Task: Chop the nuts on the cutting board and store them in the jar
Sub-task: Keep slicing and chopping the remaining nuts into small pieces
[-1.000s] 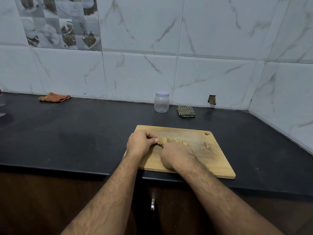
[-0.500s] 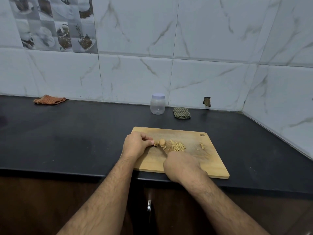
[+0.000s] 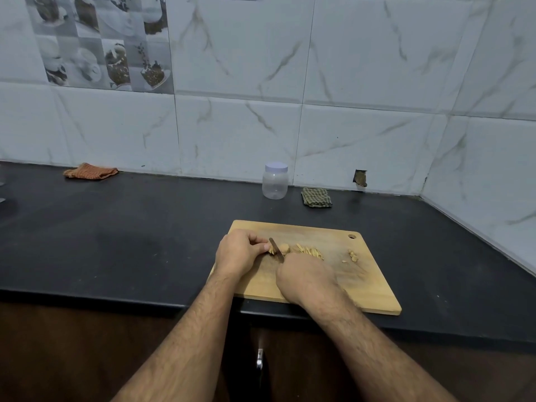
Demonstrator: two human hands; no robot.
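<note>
A wooden cutting board (image 3: 374, 288) lies at the front edge of the black counter. On it my left hand (image 3: 239, 253) pinches a pale nut (image 3: 272, 250) with its fingertips. My right hand (image 3: 304, 278) grips a knife (image 3: 277, 250) whose blade stands on the board right beside that nut; the handle is hidden in my fist. Another nut piece (image 3: 284, 248) and a row of sliced slivers (image 3: 309, 252) lie just right of the blade. A few small bits (image 3: 352, 255) sit further right. The clear plastic jar (image 3: 275, 181) with a white lid stands closed by the wall behind the board.
A folded green checked cloth (image 3: 316, 197) lies right of the jar. An orange cloth (image 3: 91, 171) rests far left by the wall. The tiled wall turns a corner at the right. A cabinet handle (image 3: 259, 358) shows below the counter edge.
My right hand has drawn back toward me, so the knife blade and the sliced slivers now show. The camera has tilted, shifting the scene slightly. My left hand stays on the nut.
</note>
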